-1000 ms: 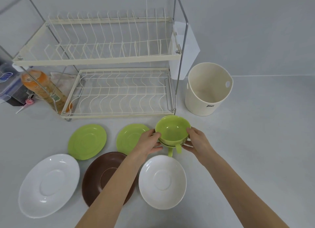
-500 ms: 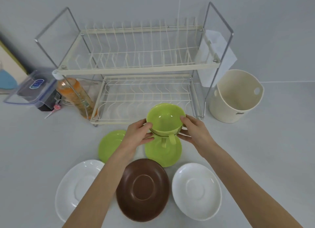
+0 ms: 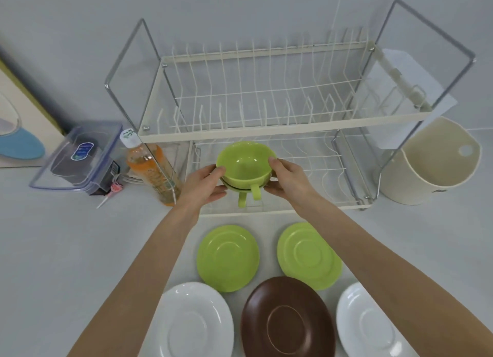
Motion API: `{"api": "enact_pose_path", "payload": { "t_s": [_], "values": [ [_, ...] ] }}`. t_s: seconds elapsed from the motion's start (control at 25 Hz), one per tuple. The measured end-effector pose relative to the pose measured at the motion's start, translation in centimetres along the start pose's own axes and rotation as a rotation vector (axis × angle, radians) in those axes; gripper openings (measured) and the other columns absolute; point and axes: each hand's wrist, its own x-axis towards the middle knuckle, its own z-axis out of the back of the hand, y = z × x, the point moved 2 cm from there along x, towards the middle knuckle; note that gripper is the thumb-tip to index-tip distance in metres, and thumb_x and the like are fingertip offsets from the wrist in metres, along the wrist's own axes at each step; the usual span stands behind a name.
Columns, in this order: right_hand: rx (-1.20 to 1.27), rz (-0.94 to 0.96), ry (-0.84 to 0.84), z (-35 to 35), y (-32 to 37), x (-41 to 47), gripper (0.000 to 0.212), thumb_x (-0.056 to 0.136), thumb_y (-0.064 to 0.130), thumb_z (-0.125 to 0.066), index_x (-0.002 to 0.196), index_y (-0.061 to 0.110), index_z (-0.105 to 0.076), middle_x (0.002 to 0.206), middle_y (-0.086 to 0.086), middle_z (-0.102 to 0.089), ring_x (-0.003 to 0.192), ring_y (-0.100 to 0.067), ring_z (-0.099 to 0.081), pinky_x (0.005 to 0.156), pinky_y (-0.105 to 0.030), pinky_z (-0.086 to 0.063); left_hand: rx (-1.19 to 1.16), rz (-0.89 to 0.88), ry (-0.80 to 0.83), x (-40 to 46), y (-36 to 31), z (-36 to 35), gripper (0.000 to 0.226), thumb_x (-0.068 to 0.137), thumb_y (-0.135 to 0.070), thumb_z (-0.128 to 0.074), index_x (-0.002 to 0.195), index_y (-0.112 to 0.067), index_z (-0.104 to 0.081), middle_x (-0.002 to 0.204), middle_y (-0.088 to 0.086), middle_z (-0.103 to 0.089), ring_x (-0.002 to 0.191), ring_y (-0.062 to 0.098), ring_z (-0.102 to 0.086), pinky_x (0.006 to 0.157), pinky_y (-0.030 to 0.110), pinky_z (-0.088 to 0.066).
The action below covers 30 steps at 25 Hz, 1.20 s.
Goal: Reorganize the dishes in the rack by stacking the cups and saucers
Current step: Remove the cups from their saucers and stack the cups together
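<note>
Of the lower green cup, nested under the upper green cup, only a rim sliver and its handle show. The left hand and right hand cover both cups' sides. Nearer than the dish rack, the brown saucer and two white saucers are cut by the bottom edge. Left of the rack, the bottle's label print is too small to read, and a flat panel is cut off by the left edge.

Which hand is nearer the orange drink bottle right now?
Left. The left hand grips the stacked green cups on the side toward the orange drink bottle, just beside it. The right hand holds the cups' far side.
</note>
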Motion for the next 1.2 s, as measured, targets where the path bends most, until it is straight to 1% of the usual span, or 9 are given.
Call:
{"api": "enact_pose_path", "payload": {
  "t_s": [0.16,0.24,0.36,0.48,0.64,0.84,0.96,1.08,1.2],
  "values": [
    [-0.048,0.005,-0.032,-2.1,0.9,2.7,0.035,0.094,0.031,-0.043,0.122,0.013,-0.055,0.109,-0.01,-0.06,0.107,-0.03,-0.062,0.085,-0.029,-0.051,-0.071,0.02,-0.051,2.5,-0.3,1.0,0.039,0.09,-0.022,-0.05,0.127,-0.01,-0.05,0.108,0.005,-0.058,0.094,0.025,-0.061,0.084,0.029,-0.051],
    [-0.071,0.008,-0.05,-2.6,1.1,3.9,0.036,0.094,0.032,-0.042,0.122,0.013,-0.055,0.113,-0.011,-0.061,0.112,-0.031,-0.061,0.084,-0.029,-0.051,-0.103,0.024,-0.07,3.4,-0.3,1.1,0.039,0.09,-0.022,-0.05,0.127,-0.01,-0.05,0.107,0.004,-0.056,0.086,0.022,-0.062,0.079,0.026,-0.053],
    [-0.089,-0.008,-0.05,-3.0,1.1,5.1,0.038,0.094,0.033,-0.041,0.123,0.013,-0.054,0.105,-0.006,-0.058,0.113,-0.031,-0.06,0.083,-0.028,-0.051,-0.121,0.032,-0.076,4.4,-0.2,1.0,0.032,0.091,-0.024,-0.05,0.122,-0.014,-0.052,0.106,0.003,-0.055,0.075,0.015,-0.06,0.077,0.025,-0.052],
    [-0.159,-0.004,-0.048,-3.1,0.9,5.7,0.042,0.094,0.037,-0.041,0.126,0.013,-0.052,0.111,-0.008,-0.059,0.112,-0.03,-0.06,0.084,-0.029,-0.051,-0.1,0.05,-0.059,5.1,0.0,0.8,0.039,0.091,-0.03,-0.048,0.127,-0.014,-0.049,0.112,0.003,-0.055,0.086,0.02,-0.061,0.078,0.028,-0.053],
    [-0.26,-0.013,-0.041,-3.0,1.6,6.3,0.044,0.094,0.039,-0.037,0.128,0.015,-0.049,0.128,-0.011,-0.057,0.111,-0.027,-0.059,0.094,-0.036,-0.05,-0.066,0.063,-0.025,5.5,-0.3,0.8,0.042,0.091,-0.034,-0.047,0.129,-0.015,-0.048,0.129,0.006,-0.055,0.099,0.021,-0.059,0.077,0.031,-0.054],
    [-0.232,-0.031,0.016,-2.8,1.2,5.7,0.046,0.095,0.041,-0.033,0.133,0.017,-0.043,0.121,-0.005,-0.053,0.12,-0.024,-0.053,0.104,-0.039,-0.044,-0.063,0.052,-0.005,5.1,-0.1,0.8,0.043,0.092,-0.034,-0.044,0.131,-0.015,-0.045,0.135,0.005,-0.051,0.104,0.019,-0.056,0.086,0.034,-0.051],
    [-0.239,0.009,0.011,-2.3,0.8,4.7,0.045,0.095,0.038,-0.033,0.133,0.015,-0.044,0.123,-0.009,-0.053,0.122,-0.026,-0.051,0.104,-0.038,-0.043,-0.047,0.029,0.006,4.6,0.3,1.0,0.046,0.092,-0.033,-0.044,0.134,-0.014,-0.042,0.139,0.006,-0.049,0.109,0.019,-0.055,0.088,0.033,-0.049],
    [-0.293,0.061,-0.015,-1.6,0.4,3.6,0.042,0.095,0.035,-0.036,0.129,0.014,-0.048,0.131,-0.016,-0.054,0.122,-0.029,-0.052,0.105,-0.039,-0.043,0.004,-0.016,0.005,3.2,0.8,1.3,0.049,0.092,-0.032,-0.045,0.137,-0.013,-0.038,0.141,0.006,-0.047,0.118,0.022,-0.053,0.089,0.03,-0.046],
    [-0.432,0.129,-0.012,-0.6,-0.8,1.8,0.04,0.093,0.034,-0.04,0.126,0.016,-0.053,0.13,-0.014,-0.058,0.122,-0.03,-0.052,0.108,-0.044,-0.039,0.092,-0.048,0.017,1.2,1.7,1.4,0.044,0.093,-0.028,-0.044,0.134,-0.012,-0.042,0.137,0.005,-0.05,0.113,0.019,-0.055,0.086,0.027,-0.046]
  ]
}}
